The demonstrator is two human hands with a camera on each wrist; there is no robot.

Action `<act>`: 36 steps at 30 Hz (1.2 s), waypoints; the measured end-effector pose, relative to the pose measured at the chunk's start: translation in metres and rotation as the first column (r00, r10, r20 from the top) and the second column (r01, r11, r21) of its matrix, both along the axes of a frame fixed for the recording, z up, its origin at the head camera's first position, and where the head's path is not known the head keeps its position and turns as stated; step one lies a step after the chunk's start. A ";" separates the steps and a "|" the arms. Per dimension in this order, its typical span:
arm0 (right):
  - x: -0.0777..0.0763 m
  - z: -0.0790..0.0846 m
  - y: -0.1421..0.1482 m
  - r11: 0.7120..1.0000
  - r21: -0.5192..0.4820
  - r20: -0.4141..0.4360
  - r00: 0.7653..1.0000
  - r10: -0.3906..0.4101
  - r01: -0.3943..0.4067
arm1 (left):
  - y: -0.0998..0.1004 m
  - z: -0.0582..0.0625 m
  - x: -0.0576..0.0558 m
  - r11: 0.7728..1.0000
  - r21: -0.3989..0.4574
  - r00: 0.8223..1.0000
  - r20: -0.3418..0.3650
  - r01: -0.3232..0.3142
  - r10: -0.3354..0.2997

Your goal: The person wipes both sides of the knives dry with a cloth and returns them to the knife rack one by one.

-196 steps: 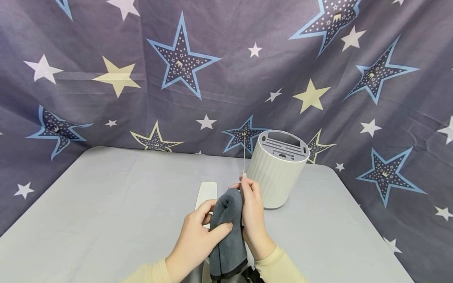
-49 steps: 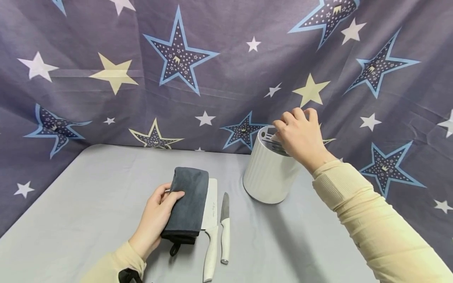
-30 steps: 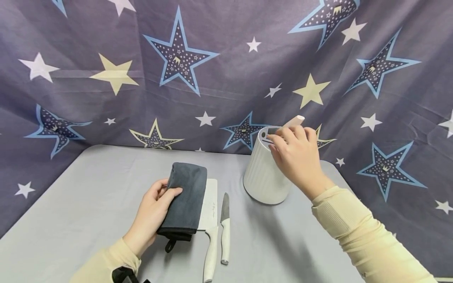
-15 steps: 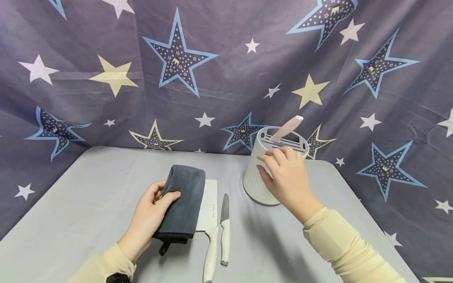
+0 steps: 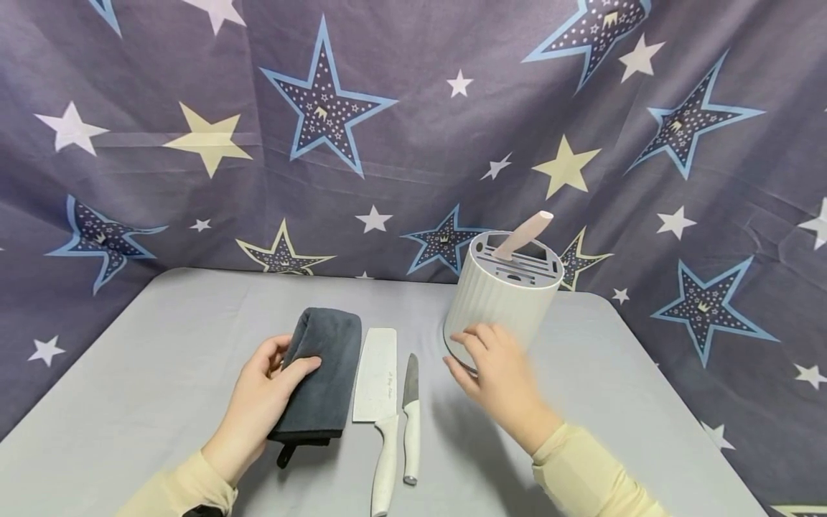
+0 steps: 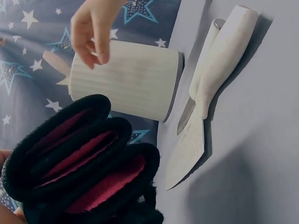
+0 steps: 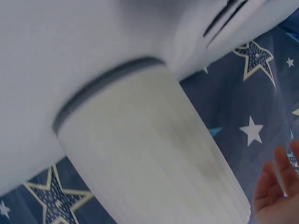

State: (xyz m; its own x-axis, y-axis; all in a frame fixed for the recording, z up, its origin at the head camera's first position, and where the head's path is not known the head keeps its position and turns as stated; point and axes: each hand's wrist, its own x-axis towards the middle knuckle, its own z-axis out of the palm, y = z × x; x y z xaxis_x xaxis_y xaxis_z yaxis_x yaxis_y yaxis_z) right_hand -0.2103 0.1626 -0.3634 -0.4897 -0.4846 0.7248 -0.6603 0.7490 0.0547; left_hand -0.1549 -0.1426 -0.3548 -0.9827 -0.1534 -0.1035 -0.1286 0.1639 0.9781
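The left hand is set in a firm grip, its thumb laid in front and its fingers bent behind; the left forearm, sleeved in pale yellow, is angled inward. The right hand is held raised, fingers loosely bent, thumb apart; the right forearm is likewise sleeved.

Head-view clock | towel, 7 o'clock: soft matt cloth, fuzzy nap | cleaver, 6:30: smooth, low-sheen blade, plastic-looking grip | knife, 6: dull metal blade, shiny end cap | block, 4: ribbed, matt, plastic-looking | table, 8: matt, cloth-like | curtain, 12: creased printed fabric
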 end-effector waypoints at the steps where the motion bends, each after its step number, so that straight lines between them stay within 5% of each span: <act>1: 0.002 -0.004 -0.001 1.000 -0.004 0.008 1.000 0.001 -0.001 | 0.000 0.000 0.000 1.000 0.001 1.000 0.002 -0.001 0.001; 15: 0.016 -0.032 -0.014 0.999 0.019 0.236 0.971 -0.043 0.039 | -0.001 -0.008 0.003 1.000 0.018 1.000 0.013 0.001 -0.002; 30: 0.022 -0.048 -0.034 0.991 0.129 0.471 0.878 -0.088 0.030 | 0.002 -0.015 0.004 1.000 -0.020 1.000 0.020 0.002 -0.002; 36: 0.022 -0.049 -0.040 0.990 0.131 0.558 0.821 -0.121 0.057 | 0.004 -0.017 0.005 1.000 -0.007 1.000 0.021 0.005 -0.005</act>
